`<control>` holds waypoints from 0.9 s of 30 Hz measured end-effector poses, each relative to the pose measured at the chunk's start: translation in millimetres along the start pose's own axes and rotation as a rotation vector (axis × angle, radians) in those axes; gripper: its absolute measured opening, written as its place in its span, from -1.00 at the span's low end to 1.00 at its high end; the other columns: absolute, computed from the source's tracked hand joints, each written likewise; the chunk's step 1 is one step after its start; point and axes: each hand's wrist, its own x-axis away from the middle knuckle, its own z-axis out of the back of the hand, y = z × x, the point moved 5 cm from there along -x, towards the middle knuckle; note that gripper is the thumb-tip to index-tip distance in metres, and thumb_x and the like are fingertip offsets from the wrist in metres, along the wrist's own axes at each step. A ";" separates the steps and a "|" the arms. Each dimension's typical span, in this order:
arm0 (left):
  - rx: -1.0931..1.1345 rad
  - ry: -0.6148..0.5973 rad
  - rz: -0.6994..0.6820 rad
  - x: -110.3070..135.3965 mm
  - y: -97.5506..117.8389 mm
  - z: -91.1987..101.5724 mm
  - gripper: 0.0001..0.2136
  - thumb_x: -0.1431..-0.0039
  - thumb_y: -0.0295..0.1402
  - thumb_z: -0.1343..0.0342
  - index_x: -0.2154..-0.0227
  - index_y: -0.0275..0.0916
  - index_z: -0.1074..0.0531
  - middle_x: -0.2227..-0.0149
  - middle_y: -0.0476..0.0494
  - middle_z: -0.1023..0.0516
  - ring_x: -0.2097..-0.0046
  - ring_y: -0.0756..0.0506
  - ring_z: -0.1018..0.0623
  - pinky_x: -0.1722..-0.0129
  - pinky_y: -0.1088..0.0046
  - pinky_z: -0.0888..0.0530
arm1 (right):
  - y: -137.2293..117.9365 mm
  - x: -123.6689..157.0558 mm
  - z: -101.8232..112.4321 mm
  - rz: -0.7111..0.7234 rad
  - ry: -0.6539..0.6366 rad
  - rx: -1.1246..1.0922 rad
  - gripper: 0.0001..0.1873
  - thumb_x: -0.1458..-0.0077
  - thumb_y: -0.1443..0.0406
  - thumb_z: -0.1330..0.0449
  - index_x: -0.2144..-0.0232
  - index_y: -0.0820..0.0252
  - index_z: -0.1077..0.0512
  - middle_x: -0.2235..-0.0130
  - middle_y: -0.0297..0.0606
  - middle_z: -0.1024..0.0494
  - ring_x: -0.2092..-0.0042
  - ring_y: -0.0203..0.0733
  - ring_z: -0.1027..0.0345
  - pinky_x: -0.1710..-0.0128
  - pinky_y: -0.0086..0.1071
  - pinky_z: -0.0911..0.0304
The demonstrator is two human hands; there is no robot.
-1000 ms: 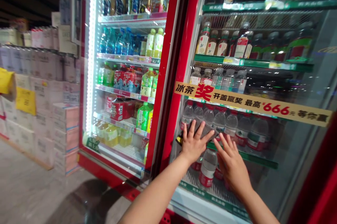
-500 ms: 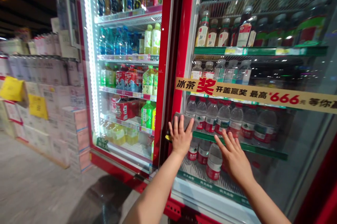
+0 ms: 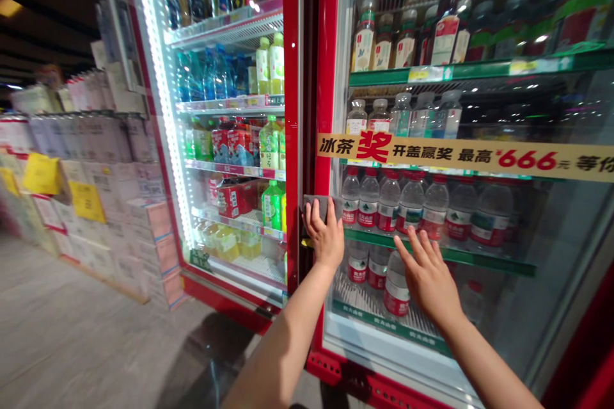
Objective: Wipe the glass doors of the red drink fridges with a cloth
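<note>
My left hand (image 3: 325, 233) presses a grey cloth (image 3: 311, 203) against the red door frame (image 3: 327, 76) of the right drinks fridge, at the edge of the glass. Its fingers are bent over the cloth, and the palm's underside is hidden. Farther right, my right hand (image 3: 430, 274) rests with fingers spread at the glass door (image 3: 508, 306), holding nothing. Behind the glass, water bottles (image 3: 387, 204) with red caps and red labels line the shelf just above both hands. A beige banner (image 3: 432, 153) with black and red lettering runs across the door above them.
To the left stands a second lit fridge (image 3: 291, 76) with bottles and red packs on its shelves. Stacked cartons (image 3: 110, 198) with yellow signs (image 3: 86, 200) line the far left. Grey floor (image 3: 96, 345) lies in front of them.
My left hand has slid left with the cloth, from the glass edge onto the red frame, and its fingers bend more. My right hand stays at the glass. The view has tilted slightly.
</note>
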 end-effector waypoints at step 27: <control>-0.056 -0.080 -0.047 53.1 27.0 -15.0 -0.30 -0.22 -0.37 -0.17 -0.39 -0.08 -0.08 -0.46 -0.27 -0.03 -0.48 -0.39 0.11 -0.37 -0.25 -0.05 | 13.7 14.0 0.8 0.025 0.045 -0.175 -0.19 -0.21 0.52 0.00 -0.43 -0.05 0.04 -0.45 -0.18 0.00 -0.45 0.11 0.18 -0.31 0.22 -0.10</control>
